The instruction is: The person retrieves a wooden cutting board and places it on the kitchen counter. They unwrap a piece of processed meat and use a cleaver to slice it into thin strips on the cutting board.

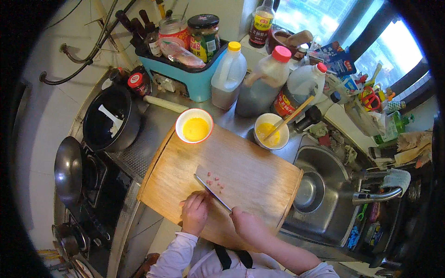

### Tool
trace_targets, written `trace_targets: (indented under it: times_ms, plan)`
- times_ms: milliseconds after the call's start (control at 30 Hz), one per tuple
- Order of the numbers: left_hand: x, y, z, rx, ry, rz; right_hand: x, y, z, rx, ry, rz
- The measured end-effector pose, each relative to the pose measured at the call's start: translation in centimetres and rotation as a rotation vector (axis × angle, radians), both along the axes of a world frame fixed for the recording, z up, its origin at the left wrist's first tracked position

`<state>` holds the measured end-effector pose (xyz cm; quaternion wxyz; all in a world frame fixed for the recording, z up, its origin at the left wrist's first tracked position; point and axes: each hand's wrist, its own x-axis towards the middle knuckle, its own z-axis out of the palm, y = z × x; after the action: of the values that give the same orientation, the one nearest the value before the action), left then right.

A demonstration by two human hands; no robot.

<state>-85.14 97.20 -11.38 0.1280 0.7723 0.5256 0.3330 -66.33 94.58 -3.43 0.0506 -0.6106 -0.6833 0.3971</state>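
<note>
My right hand [245, 222] is closed around the handle of a kitchen knife [212, 193], whose blade lies slanted over a wooden cutting board [257, 173]. Just left of the blade, my left hand [195, 212] rests on the board with its fingers curled; whatever is under the fingers is mostly hidden. Small pink diced pieces [217, 179] lie on the far side of the blade. A red-rimmed bowl of beaten egg [195, 129] sits at the board's far left corner. Beyond the far edge is a white bowl [272, 131] with yellow egg and chopsticks [292, 115] leaning in it.
A black pot [130, 121] with a white rice paddle stands at the left, near a wok [68, 170] by the stove. Large plastic jugs [262, 87] and a blue container [201, 81] of jars line the back. A steel sink [330, 215] and faucet [377, 197] are on the right.
</note>
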Motion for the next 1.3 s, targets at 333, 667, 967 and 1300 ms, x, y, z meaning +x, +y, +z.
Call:
trace_targets:
  times_ms: [333,667,967,1300]
  plan:
    - [0.6,-1.0,3.8,-0.17,0.363,0.07,-0.6,0.0,-1.2,-0.032,-0.05,0.0]
    - [-0.3,-1.3,1.9,-0.018,0.248,0.089,-0.2,0.6,-1.7,-0.12,0.037,-0.109]
    - [0.2,-1.2,1.8,-0.005,0.248,0.12,0.1,0.3,0.3,-0.053,-0.047,0.07]
    - [0.3,-1.2,1.6,0.004,0.225,0.118,-0.5,-0.1,-0.9,-0.022,-0.102,0.089]
